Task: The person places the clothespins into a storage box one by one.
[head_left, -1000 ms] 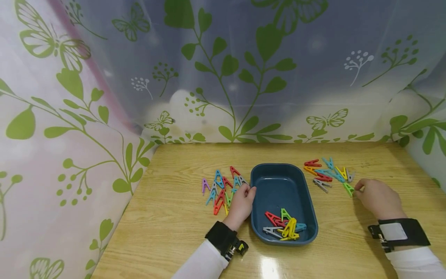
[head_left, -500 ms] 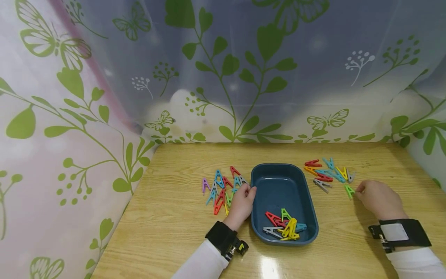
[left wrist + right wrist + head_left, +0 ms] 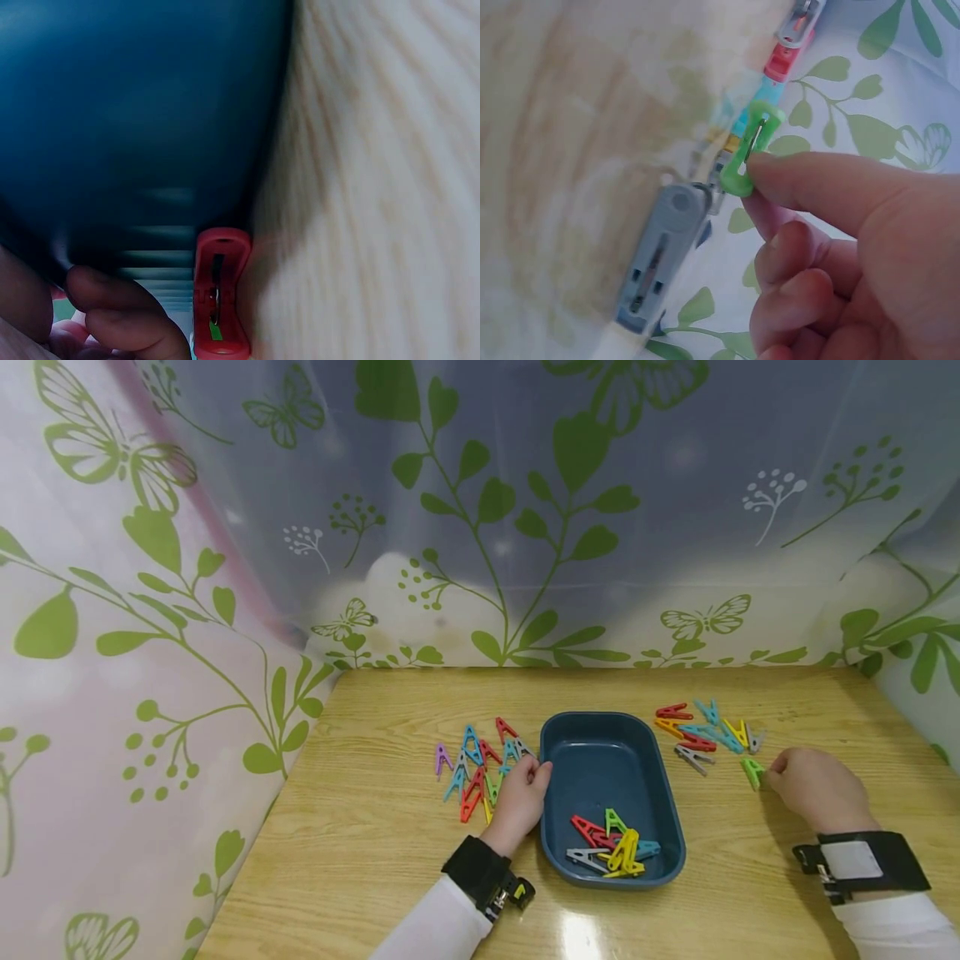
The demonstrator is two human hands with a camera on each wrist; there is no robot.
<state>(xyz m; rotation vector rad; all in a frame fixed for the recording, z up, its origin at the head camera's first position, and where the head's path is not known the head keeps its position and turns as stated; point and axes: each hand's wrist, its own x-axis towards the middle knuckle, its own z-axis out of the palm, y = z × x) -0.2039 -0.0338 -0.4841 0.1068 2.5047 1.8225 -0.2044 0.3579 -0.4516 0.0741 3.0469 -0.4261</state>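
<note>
My right hand (image 3: pixel 821 789) pinches a light green clothespin (image 3: pixel 751 146) between thumb and forefinger, its other fingers curled below. In the head view this green clothespin (image 3: pixel 752 772) is just to the right front of a loose group of clothespins. A grey clothespin (image 3: pixel 664 255) shows large beside it in the right wrist view. My left hand (image 3: pixel 521 797) grips the left rim of a dark blue tub (image 3: pixel 667 777). Inside the tub's near end lie red, green, yellow, grey and blue clothespins (image 3: pixel 624 852). By the left fingers, a red clothespin (image 3: pixel 223 292) stands close against the tub's outer wall.
Left of the tub, several mixed clothespins (image 3: pixel 472 793) are spread on the wooden table (image 3: pixel 360 827), partly covered by the left hand. Right of it lie more, including a red clothespin (image 3: pixel 697 742) and a grey one. A patterned curtain (image 3: pixel 480 568) hangs along the table's back edge.
The right hand has shifted slightly right, drawing the green clothespin a little apart from the yellow and blue ones and turning it slightly. The left hand and tub stay in place.
</note>
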